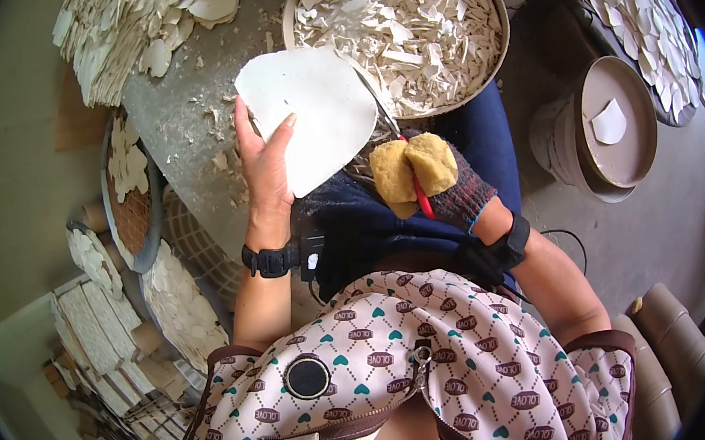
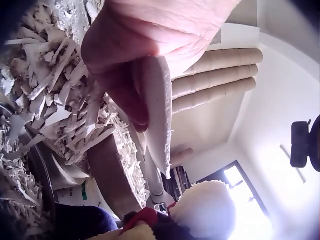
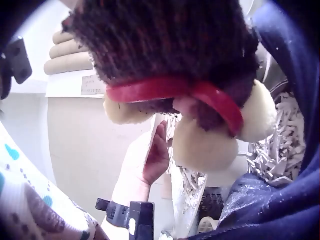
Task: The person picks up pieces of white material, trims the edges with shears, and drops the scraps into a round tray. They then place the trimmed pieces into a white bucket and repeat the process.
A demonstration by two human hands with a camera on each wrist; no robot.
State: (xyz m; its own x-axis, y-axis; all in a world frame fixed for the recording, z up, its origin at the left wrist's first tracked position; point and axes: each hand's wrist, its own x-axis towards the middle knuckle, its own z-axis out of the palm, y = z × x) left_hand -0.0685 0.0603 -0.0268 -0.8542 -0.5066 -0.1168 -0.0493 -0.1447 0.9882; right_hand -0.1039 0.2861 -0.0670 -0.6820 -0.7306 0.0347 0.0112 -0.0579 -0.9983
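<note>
In the head view a flat white sheet with a rounded outline (image 1: 316, 113) is pinched at its lower left by the bare left hand (image 1: 266, 159), thumb on top. The left wrist view shows the left hand (image 2: 145, 45) gripping the sheet (image 2: 159, 110), seen edge-on. The gloved right hand (image 1: 451, 183) grips red-handled scissors (image 1: 423, 200), with yellow foam pads (image 1: 431, 164) around the fingers. The scissor blades (image 1: 378, 98) lie at the sheet's right edge; whether they touch it is unclear. In the right wrist view the glove (image 3: 165, 45) curls round the red handles (image 3: 150, 88).
A round tub of white scraps (image 1: 500, 55) stands beyond the hands. A stack of white pieces (image 1: 147, 9) lies at the back left, and loose scraps lie on the grey table (image 1: 176, 116). Buckets (image 1: 550, 138) stand at the right, with one white piece (image 1: 609, 122) on top.
</note>
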